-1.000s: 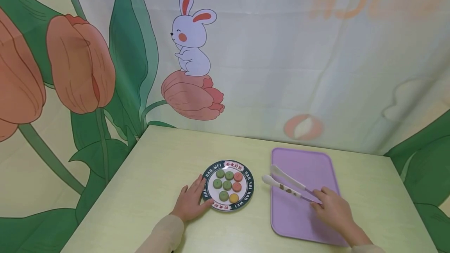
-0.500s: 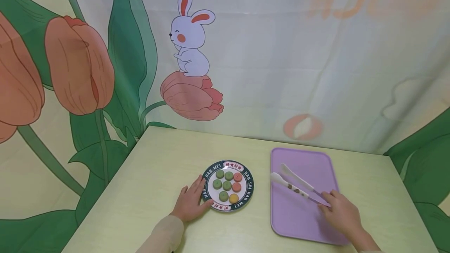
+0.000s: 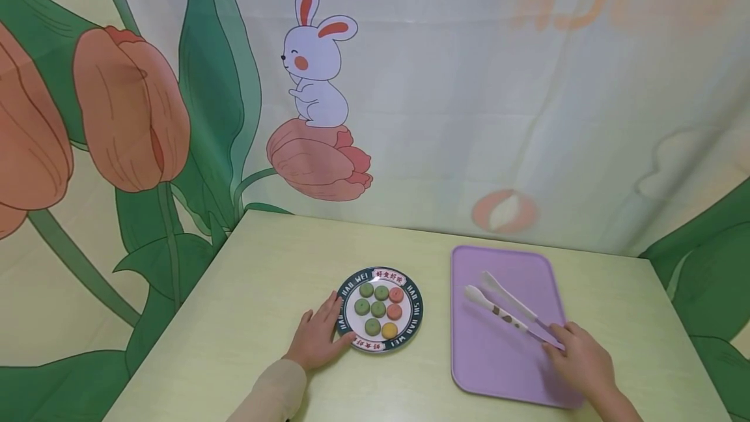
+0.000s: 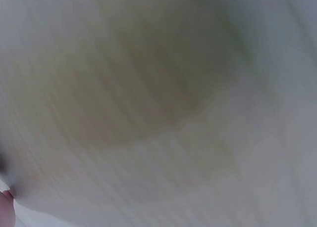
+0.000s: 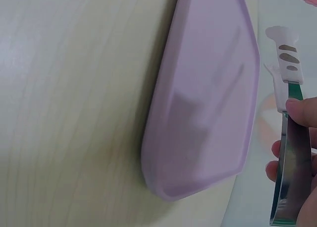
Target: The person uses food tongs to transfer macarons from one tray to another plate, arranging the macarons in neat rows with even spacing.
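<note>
My left hand [image 3: 316, 340] lies with straight fingers against the left rim of a round plate [image 3: 417, 308]. On that dark-bordered plate sit small round cakes: several green cakes [image 3: 377, 309], two pink cakes [image 3: 395, 312] and one yellow cake [image 3: 389, 331]. Over the purple tray [image 3: 498, 370], my right hand [image 3: 583, 357] grips a pair of tongs [image 3: 510, 319] with white spotted tips, which point up and left and stand apart. The right wrist view shows the tongs' metal bow [image 5: 294, 158] between thumb and fingers, with nothing between the tips. The left wrist view is mostly blur.
A pale wooden table [image 3: 281, 246] carries the plate and, to its right, the tray. A printed curtain [image 3: 422, 116] with a rabbit and tulips hangs along the table's back edge.
My right hand has moved right and slightly nearer with the tongs. Their tips have gone from the tray's left edge to above its middle. My left hand and the plate have stayed put.
</note>
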`<state>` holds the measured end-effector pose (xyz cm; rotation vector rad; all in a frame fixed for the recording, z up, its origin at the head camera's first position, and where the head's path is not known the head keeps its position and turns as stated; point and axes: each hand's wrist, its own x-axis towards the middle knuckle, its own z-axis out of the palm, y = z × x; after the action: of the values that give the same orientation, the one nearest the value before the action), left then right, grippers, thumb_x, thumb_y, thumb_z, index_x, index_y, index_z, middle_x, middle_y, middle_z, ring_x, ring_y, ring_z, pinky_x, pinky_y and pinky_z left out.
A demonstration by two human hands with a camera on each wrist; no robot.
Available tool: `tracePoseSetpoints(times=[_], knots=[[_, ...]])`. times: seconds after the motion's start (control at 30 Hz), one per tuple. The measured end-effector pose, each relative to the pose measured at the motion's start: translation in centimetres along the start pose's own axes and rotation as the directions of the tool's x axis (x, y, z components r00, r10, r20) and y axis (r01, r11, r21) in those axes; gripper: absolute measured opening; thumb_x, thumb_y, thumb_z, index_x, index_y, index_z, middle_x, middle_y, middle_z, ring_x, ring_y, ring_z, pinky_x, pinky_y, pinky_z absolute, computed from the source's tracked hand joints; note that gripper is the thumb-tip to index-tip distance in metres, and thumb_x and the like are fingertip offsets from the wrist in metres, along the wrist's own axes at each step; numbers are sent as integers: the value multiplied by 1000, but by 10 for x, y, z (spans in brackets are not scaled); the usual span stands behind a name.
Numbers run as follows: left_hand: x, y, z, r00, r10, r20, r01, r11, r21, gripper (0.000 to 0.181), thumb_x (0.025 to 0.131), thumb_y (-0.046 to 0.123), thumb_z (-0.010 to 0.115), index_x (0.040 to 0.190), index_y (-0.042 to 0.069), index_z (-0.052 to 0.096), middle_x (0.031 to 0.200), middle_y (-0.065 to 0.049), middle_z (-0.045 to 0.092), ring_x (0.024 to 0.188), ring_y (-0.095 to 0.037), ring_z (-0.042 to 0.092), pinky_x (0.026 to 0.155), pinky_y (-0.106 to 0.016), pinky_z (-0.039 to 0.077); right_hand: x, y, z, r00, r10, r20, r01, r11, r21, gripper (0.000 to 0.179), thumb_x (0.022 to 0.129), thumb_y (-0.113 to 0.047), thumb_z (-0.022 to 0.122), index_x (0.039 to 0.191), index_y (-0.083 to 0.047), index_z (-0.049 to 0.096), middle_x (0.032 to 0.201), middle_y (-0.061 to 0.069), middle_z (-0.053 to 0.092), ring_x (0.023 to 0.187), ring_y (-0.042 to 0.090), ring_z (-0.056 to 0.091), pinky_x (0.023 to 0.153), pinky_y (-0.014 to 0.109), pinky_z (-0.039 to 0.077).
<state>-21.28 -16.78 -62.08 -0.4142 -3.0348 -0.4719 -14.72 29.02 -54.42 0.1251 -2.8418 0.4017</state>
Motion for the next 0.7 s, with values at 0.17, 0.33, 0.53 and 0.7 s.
tracePoseSetpoints(times=[0.17,0.33,0.53,0.7], knots=[[0,-1,1,1000,3,-4,-3,1000,1,81,80,65,38,140,12,24,148,-3,18,133,-22,26,105,-51,21,-2,5,-1,999,38,17,-38,999,4,33,71,-19,69,101,-6,63,75,3,53,59,12,41,45,25,31],[0,-1,1,1000,6,-6,-6,1000,0,81,80,64,39,140,12,25,148,-3,18,133,-21,26,105,-50,22,-6,9,-4,996,80,41,-81,997,5,35,73,-20,67,104,-4,62,75,4,52,58,12,41,45,25,31],[1,-1,2,1000,5,-3,-5,1000,-4,81,80,64,39,140,11,25,148,-4,18,133,-21,26,105,-50,22,-11,16,-7,995,93,47,-93,996,2,38,74,-21,66,106,-2,61,78,6,55,61,14,45,45,26,33],[1,-2,2,1000,7,-6,-7,1000,3,81,80,64,39,140,11,25,148,-4,18,133,-21,26,105,-50,22,-13,20,-6,993,103,52,-104,995,0,36,74,-21,65,105,-3,61,80,6,56,63,16,48,45,27,34]])
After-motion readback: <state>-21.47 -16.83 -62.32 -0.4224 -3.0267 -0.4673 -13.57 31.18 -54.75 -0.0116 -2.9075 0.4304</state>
